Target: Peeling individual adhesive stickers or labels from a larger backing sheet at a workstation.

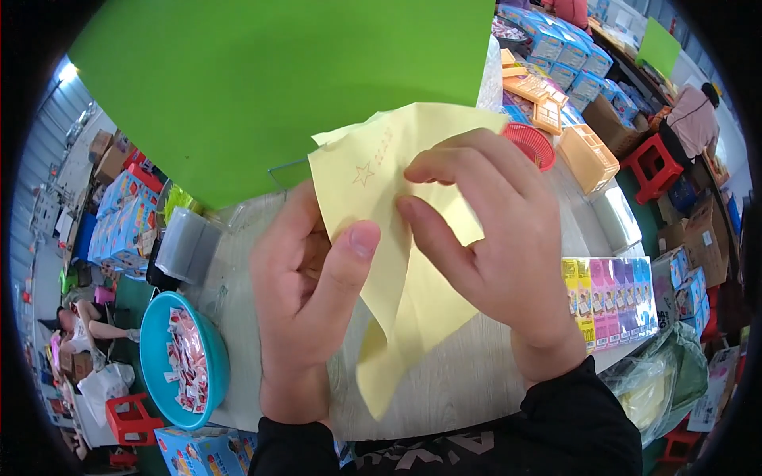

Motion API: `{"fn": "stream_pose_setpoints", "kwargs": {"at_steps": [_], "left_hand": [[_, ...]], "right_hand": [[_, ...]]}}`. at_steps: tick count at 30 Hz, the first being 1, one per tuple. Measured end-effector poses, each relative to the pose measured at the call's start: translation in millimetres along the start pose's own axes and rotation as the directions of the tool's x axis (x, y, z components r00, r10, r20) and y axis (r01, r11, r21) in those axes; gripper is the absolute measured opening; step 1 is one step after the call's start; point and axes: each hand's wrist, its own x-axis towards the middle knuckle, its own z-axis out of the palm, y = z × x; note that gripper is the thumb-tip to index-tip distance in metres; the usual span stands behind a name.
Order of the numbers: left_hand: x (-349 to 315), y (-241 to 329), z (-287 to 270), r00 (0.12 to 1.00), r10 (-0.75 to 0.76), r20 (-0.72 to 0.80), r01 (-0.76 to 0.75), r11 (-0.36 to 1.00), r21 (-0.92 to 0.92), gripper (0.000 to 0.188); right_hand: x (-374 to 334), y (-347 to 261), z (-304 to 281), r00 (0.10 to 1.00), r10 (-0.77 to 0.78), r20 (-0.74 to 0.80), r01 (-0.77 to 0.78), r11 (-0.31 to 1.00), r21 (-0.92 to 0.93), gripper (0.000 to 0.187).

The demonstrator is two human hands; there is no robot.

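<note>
Yellow paper (385, 206) held up over the table (492, 373): left hand (298, 293) grasps it, thumb in front; right hand (508, 238) has thumb and index parted at the fold, can't tell if gripping. Could crease or tear if the hands pull unevenly, or slip if left thumb eases. Teal basin (216, 349) holds small wrapped packets (190, 361); red basket (533, 143), contents unclear.

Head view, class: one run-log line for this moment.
left hand: holding yellow paper | right hand: at paper, grip unclear | turquoise basin: left, holding packets
</note>
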Motion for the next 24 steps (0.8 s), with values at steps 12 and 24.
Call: {"fn": "stream_pose_setpoints", "kwargs": {"at_steps": [12,24], "left_hand": [[2,-2,-10,0.995,0.064,0.075,-0.082,0.957,0.278,0.036],[6,-11,-5,0.985,0.143,0.097,-0.16,0.966,0.205,0.035]], "right_hand": [[-2,2,0,0.999,0.006,0.041,-0.004,0.999,-0.046,0.011],[-4,-4,-9,0.958,0.149,0.246,-0.233,0.902,0.362,0.023]]}}
